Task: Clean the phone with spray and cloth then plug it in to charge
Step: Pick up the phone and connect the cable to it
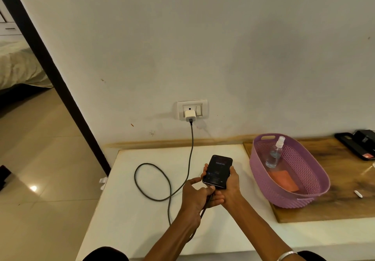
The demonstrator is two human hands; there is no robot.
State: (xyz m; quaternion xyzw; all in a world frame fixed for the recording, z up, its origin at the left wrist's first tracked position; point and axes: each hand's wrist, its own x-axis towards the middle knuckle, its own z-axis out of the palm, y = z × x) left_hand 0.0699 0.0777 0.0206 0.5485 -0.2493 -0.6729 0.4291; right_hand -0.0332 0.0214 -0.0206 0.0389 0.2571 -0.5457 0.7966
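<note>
A purple basket (288,171) sits at the left end of the wooden board (334,204) on the counter (129,210), with the spray bottle (274,153) and orange cloth (284,180) inside. The right hand (230,187) holds the dark phone (218,171) above the counter's middle. The left hand (194,198) pinches the cable (154,181) at its bottom edge; the screen's writing is too blurry to read.

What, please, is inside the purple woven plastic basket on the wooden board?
Inside the purple woven plastic basket are a clear spray bottle, leaning on its wall, and a flat orange cloth. The near wall hides part of the floor.
</note>
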